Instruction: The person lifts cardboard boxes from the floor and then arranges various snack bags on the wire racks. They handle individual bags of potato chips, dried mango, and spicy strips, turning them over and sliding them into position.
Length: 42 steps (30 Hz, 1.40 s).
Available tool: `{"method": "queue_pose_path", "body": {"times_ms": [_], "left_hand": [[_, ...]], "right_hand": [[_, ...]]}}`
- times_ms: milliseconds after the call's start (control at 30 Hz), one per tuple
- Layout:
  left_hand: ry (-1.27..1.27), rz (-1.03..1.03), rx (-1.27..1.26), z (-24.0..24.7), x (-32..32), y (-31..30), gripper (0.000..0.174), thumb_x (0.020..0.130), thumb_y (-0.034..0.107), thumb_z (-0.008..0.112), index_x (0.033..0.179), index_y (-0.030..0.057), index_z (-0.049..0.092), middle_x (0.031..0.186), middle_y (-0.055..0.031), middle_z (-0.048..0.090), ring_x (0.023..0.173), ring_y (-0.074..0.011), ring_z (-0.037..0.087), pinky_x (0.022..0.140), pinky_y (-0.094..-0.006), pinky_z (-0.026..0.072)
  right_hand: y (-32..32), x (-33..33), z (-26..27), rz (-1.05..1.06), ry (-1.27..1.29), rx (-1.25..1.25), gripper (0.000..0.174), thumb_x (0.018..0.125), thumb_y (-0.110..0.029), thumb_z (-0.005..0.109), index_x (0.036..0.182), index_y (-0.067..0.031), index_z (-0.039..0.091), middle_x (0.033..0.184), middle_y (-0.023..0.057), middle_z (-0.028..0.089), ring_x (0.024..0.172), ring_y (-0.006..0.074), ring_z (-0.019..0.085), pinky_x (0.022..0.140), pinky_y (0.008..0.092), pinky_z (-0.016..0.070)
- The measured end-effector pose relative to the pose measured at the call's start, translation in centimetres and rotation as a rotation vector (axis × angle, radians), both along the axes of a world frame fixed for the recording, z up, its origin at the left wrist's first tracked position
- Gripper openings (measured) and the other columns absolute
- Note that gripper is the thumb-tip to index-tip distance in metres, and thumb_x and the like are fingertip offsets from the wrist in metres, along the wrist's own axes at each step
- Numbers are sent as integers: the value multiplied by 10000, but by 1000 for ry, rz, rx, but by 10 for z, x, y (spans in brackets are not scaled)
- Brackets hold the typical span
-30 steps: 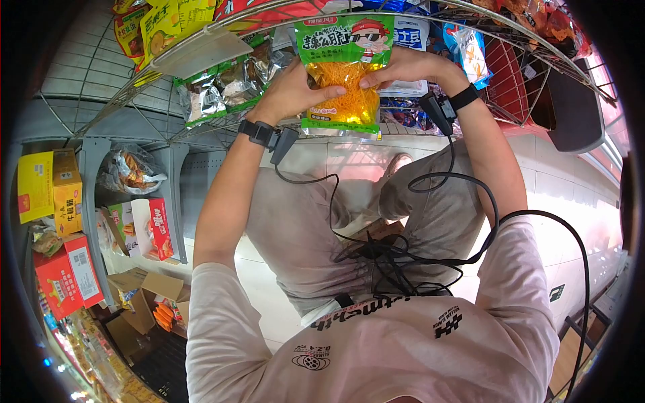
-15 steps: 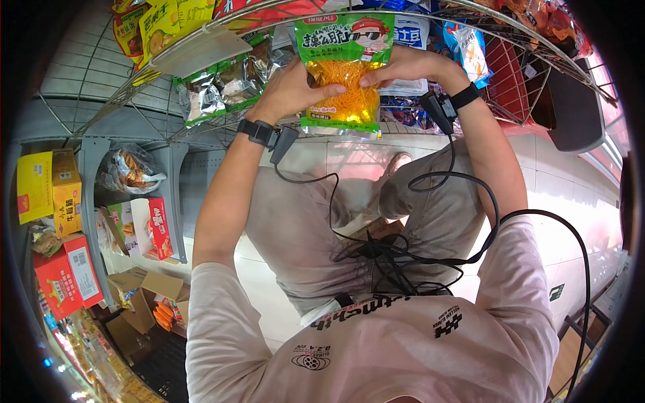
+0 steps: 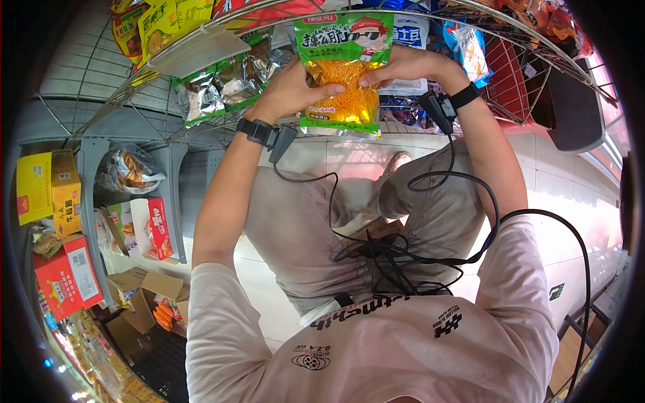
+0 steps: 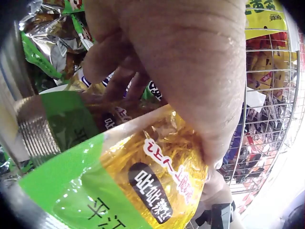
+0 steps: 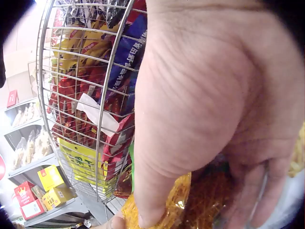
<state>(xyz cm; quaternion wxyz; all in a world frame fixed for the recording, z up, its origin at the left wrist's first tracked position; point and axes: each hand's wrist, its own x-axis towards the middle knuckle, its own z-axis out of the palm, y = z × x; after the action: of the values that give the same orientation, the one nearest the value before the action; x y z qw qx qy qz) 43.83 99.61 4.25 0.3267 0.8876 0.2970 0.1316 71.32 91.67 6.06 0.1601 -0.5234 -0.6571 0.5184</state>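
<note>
A green-topped snack bag (image 3: pixel 342 64) with orange shreds in its clear middle is upright in front of the wire basket in the head view. My left hand (image 3: pixel 290 93) grips its left side, thumb across the front. From the other side my right hand (image 3: pixel 413 68) holds it, and the two thumb tips come close together over the orange part. In the left wrist view a second, similar bag (image 4: pixel 71 117) lies right behind the front bag (image 4: pixel 143 171), with fingers reaching behind it. The right wrist view has my thumb pressed on the orange bag (image 5: pixel 176 202).
The wire basket (image 3: pixel 107 94) holds several bags, among them yellow packs (image 3: pixel 161 30) and a blue-and-white pack (image 3: pixel 465 50). A grey shelf (image 3: pixel 91 195) with boxes stands at left. A black cable (image 3: pixel 470 258) loops across the lap from the wrist cameras.
The bag has tilted very slightly in the hands. Both hands keep their grip and have hardly moved.
</note>
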Motion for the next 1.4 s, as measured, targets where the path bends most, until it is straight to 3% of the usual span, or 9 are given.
{"method": "queue_pose_path", "body": {"times_ms": [600,667,767,1400], "left_hand": [[-29,-19,13,3,0,-2,882,779,591,816,1409,47,525,1407,-235,553,1304,-386,555,1081,-442,455],[-6,-9,25,0,0,-2,766,838,455,828,1391,28,515,1341,-178,612,1254,-291,582,1070,-392,450],[5,-4,29,3,0,-3,748,846,433,829,1390,28,514,1334,-171,618,1242,-280,589,1063,-387,454],[-23,-30,-37,7,-1,-4,787,844,472,824,1403,20,506,1335,-172,625,1249,-281,590,1062,-385,455]], "right_hand": [[-1,-1,2,-16,0,-9,754,841,-542,786,1411,-96,573,1303,126,665,1154,249,664,905,373,575],[-1,-1,3,-14,-5,-18,753,846,-537,784,1416,-96,566,1301,126,666,1154,246,665,908,373,574],[-1,-1,4,0,-4,-34,744,856,-529,780,1419,-95,560,1297,126,667,1152,242,669,909,367,573],[-1,-3,1,-6,14,-19,725,852,-552,774,1382,-88,598,1266,145,685,1111,251,689,879,362,574]]}}
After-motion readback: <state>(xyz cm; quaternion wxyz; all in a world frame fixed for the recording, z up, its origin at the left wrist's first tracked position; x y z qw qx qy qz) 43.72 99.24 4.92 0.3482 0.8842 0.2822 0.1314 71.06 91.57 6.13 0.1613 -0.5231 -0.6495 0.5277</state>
